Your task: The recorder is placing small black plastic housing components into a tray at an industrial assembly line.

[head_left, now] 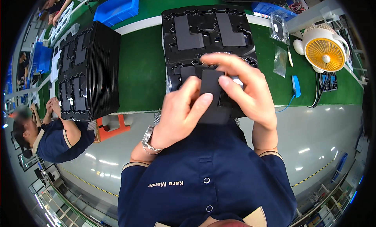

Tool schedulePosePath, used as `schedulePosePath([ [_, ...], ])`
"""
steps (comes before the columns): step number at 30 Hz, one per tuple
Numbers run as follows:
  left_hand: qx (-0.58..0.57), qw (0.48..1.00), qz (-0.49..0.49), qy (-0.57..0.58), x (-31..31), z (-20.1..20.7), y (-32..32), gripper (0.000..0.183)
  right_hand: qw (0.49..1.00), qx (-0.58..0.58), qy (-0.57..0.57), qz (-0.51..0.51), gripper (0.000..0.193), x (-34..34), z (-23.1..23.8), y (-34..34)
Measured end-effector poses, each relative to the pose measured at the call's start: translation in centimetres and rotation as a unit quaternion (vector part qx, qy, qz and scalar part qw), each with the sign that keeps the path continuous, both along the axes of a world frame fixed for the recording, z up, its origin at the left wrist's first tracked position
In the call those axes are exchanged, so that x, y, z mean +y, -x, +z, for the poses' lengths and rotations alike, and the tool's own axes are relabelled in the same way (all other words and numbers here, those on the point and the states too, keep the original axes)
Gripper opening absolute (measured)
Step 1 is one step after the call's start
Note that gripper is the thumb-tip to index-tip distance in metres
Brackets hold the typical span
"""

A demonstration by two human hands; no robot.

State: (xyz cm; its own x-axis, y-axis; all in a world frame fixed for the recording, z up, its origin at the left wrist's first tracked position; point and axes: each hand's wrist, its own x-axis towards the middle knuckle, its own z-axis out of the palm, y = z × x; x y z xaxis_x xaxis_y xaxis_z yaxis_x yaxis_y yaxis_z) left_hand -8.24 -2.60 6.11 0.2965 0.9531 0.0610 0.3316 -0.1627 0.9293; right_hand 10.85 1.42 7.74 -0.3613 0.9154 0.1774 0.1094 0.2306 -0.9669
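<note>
Both of my hands are up in front of my chest, over the near edge of a black moulded tray [167,37]. They hold a flat black L-shaped piece [211,85]. My left hand [181,105] grips its left side, thumb lying across its face. From the right, my right hand [250,88] pinches it with the thumb on top, while the index finger reaches out above the tray. Something small and white shows by the right fingers; I cannot make it out. Similar dark L-shaped pieces [188,33] lie in the tray's far pockets. My hands hide much of its near part.
To the left stands a tall stack of black trays [107,70], with a co-worker [64,139] beside it. A blue bin [117,9] sits at the back. On the right are a white and yellow fan [326,56], clear bags [279,62] and a blue corded object [295,86].
</note>
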Motion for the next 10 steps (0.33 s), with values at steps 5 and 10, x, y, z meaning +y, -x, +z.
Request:
schedulePosePath([
  [5,0.227,0.934,0.205,-0.185,1.3,-3.4,2.8,0.04,0.985,-0.076,-0.052,-0.149,0.026,2.1,-1.4,-4.4],
  [10,0.229,0.957,0.158,-0.079,-0.1,-4.6,3.0,0.054,0.982,-0.156,-0.043,-0.095,0.023,2.1,-3.1,-5.8],
])
